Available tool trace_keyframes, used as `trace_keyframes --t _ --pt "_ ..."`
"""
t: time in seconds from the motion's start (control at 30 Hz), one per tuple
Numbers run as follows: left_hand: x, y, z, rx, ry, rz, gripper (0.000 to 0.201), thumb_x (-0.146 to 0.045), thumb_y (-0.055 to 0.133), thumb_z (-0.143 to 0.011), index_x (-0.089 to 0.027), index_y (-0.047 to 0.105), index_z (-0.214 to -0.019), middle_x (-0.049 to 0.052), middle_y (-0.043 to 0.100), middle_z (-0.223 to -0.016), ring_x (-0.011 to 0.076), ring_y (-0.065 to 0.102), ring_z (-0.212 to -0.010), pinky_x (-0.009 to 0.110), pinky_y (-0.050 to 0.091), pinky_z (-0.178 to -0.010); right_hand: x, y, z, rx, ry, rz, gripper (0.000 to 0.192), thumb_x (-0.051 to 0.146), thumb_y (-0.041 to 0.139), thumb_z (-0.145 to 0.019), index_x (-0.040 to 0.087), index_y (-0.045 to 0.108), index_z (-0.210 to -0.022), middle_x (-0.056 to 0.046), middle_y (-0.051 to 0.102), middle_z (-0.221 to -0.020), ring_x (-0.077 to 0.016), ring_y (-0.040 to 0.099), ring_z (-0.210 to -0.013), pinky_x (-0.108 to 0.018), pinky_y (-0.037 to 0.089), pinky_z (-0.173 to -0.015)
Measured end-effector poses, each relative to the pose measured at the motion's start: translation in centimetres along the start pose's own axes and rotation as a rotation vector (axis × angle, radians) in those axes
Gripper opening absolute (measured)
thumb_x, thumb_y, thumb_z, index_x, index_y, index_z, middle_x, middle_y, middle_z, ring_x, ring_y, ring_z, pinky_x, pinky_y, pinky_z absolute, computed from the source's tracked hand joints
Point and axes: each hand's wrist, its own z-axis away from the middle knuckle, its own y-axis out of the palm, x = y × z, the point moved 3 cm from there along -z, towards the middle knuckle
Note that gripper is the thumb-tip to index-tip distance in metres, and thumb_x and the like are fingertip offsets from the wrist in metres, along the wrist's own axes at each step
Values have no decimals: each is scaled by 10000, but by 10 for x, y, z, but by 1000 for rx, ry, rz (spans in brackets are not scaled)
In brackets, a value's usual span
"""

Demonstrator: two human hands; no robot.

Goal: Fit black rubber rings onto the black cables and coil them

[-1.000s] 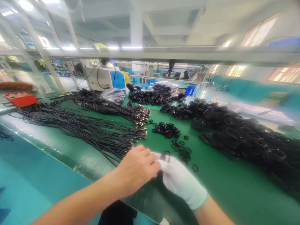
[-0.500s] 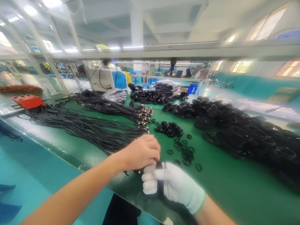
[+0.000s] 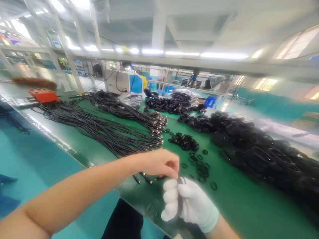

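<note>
factory assembly line | green bench (image 3: 239,212) | cable bundles (image 3: 104,127) | rubber rings (image 3: 185,141)

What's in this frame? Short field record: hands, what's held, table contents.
left hand: bare, fingers pinched at the top of the cable bundle
right hand: white glove, fist closed around the black cable bundle
surface: green mat at the bench edge
straight cables: black, fanned in long bunches to the left, plug ends toward the middle
loose rings: small black bands scattered just beyond the hands
coiled cables: large dark pile on the right
far left: orange box
back: white and blue machine
</note>
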Motion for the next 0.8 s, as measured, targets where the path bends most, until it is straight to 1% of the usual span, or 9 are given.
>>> trace_keyframes --t 0.1,0.2,0.27,0.33,0.47,0.57,0.7,0.73,0.8 --pt "12 16 10 -210 -20 186 108 -251 578 -796 -167 619 -851 -22 612 -734 99 536 -617 190 420 -547 1 1 -2 6 -42 7 380 304 763 -649 116 559 -908 -42 638 -718 -197 615 -710 -394 466 -719" --pt "15 32 18 -481 5 211 102 -199 541 -808 -153 621 -764 -6 620 -776 118 554 -735 206 425 -654 5 5 -3 21 -106 64 355 298 733 -693 84 599 -942 -99 676 -752 -271 623 -892 -387 480 -722" --pt "17 41 22 -616 14 211 131 -177 511 -820 -152 617 -748 -5 612 -779 121 549 -758 214 420 -687 9 9 -4 47 -142 127 327 295 689 -738 66 625 -962 -130 699 -762 -294 635 -912 -388 490 -711" --pt "20 47 23 -636 19 263 136 -168 481 -836 -160 613 -807 -7 608 -795 118 544 -752 218 420 -686 12 14 -4 85 -166 213 299 288 636 -780 52 644 -963 -148 711 -751 -294 663 -856 -401 495 -719" --pt "28 55 19 -553 39 416 92 -179 498 -834 -166 582 -869 -16 586 -800 110 531 -721 210 423 -650 16 18 -2 157 -182 348 280 255 573 -804 26 662 -938 -164 713 -733 -299 672 -843 -424 497 -754" --pt "30 54 20 -616 64 414 85 -185 501 -838 -161 582 -839 -12 570 -812 109 532 -741 210 434 -676 17 17 0 174 -168 381 273 247 552 -805 32 665 -930 -165 713 -735 -306 670 -846 -426 513 -715" --pt "23 57 24 -545 53 225 140 -161 483 -847 -188 579 -946 -3 594 -862 110 554 -749 207 458 -670 19 18 2 156 -155 434 291 270 571 -798 42 670 -949 -170 713 -783 -291 661 -888 -427 505 -769" --pt "20 57 27 -553 68 123 150 -157 486 -848 -193 582 -957 0 599 -866 110 558 -747 206 461 -669 19 20 3 159 -149 462 301 282 582 -797 45 670 -959 -168 713 -793 -287 658 -893 -433 499 -787" --pt "14 58 37 -634 142 -139 155 -148 473 -862 -194 605 -929 8 604 -845 107 561 -734 204 462 -675 20 26 6 170 -128 554 336 316 617 -787 48 669 -982 -163 709 -823 -273 655 -876 -436 489 -811"
